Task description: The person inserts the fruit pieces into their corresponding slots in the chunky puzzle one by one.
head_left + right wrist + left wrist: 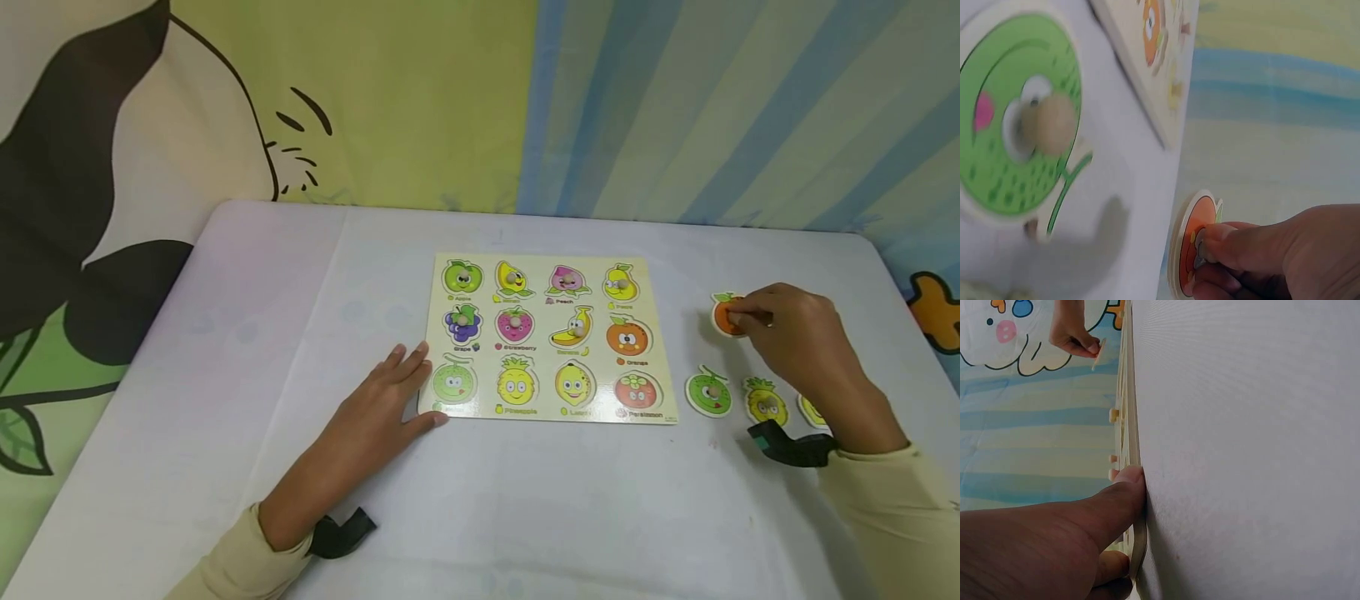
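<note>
A wooden fruit puzzle board point(547, 415) lies flat on the white table. My left hand point(378, 400) rests at its left edge, fingers extended, with the thumb point(1125, 494) against the near corner. To the right of the board, my right hand point(806, 342) pinches the orange puzzle piece point(1196, 234) by its knob between thumb and fingers. That piece is held above the table in the left wrist view. Closer to me lie a green melon piece point(708, 393), a pineapple piece point(765, 402) and a yellow piece point(812, 412), partly covered by the right wrist.
Knobbed pieces such as the apple point(462, 277) and strawberry point(514, 325) sit in the board's upper rows. Its bottom row and orange slot point(627, 337) show printed pictures without knobs. A cartoon-printed curtain point(420, 108) hangs behind the table point(525, 508).
</note>
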Available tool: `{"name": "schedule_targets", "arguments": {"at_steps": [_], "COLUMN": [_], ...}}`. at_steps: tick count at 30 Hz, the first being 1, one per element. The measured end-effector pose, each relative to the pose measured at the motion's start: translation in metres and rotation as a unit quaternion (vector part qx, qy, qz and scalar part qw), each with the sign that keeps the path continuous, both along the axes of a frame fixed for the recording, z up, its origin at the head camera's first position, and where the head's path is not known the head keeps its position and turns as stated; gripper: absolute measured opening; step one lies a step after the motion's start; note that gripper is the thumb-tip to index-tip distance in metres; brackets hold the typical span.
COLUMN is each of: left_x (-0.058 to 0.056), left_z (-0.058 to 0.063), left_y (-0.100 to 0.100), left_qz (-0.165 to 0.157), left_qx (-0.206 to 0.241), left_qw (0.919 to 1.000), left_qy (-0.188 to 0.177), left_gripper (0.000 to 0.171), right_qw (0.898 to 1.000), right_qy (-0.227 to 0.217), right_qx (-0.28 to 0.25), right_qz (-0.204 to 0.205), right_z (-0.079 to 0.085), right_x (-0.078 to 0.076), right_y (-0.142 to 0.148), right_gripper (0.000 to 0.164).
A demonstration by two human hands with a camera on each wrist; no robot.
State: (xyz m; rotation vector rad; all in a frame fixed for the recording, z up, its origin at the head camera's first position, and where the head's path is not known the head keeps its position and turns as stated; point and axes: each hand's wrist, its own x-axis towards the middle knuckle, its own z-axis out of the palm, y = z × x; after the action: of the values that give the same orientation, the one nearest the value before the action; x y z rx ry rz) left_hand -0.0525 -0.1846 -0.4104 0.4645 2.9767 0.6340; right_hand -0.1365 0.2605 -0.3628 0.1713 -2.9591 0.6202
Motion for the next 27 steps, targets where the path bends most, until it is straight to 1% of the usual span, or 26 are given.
{"name": "schedule_targets", "arguments": {"at_steps": [2,5,11,13,17,20,27], "left_x": [0.000,0.000,0.000,0.000,0.000,0.000,0.000], "left_z": [0.000,0.000,0.000,-0.001,-0.002,-0.002,-0.001], "left_y": [0.000,0.000,0.000,0.000,0.000,0.001,0.001], "left_qz": [0.000,0.001,0.001,0.000,0.000,0.001,0.001], "left_qx": [0.001,0.001,0.000,0.000,0.000,0.002,0.003], "left_qw": [1.0000,1.0000,1.0000,1.0000,0.9999,0.9999,0.9999], "left_qy": [-0.001,0.001,0.005,0.009,0.016,0.015,0.011], "left_gripper": [0.079,0.079,0.078,0.078,0.078,0.078,0.078], "right_qw": [1.000,1.000,0.999,0.999,0.998,0.997,0.995], "right_qy": [0.003,-0.005,-0.034,-0.041,-0.053,-0.060,-0.077], "right_qx": [-0.004,-0.011,-0.024,-0.029,-0.038,-0.042,-0.038], "right_qz": [0.006,0.011,-0.005,-0.004,0.011,0.030,0.057], "right_z": [0.001,0.004,0.007,0.007,0.004,0.002,-0.001], "right_x": [-0.001,-0.003,-0.006,-0.005,-0.003,-0.003,-0.004], "right_y": [-0.007,-0.016,-0.033,-0.040,-0.055,-0.064,-0.076], "right_gripper": [0.017,0.017,0.017,0.017,0.017,0.016,0.014]}}
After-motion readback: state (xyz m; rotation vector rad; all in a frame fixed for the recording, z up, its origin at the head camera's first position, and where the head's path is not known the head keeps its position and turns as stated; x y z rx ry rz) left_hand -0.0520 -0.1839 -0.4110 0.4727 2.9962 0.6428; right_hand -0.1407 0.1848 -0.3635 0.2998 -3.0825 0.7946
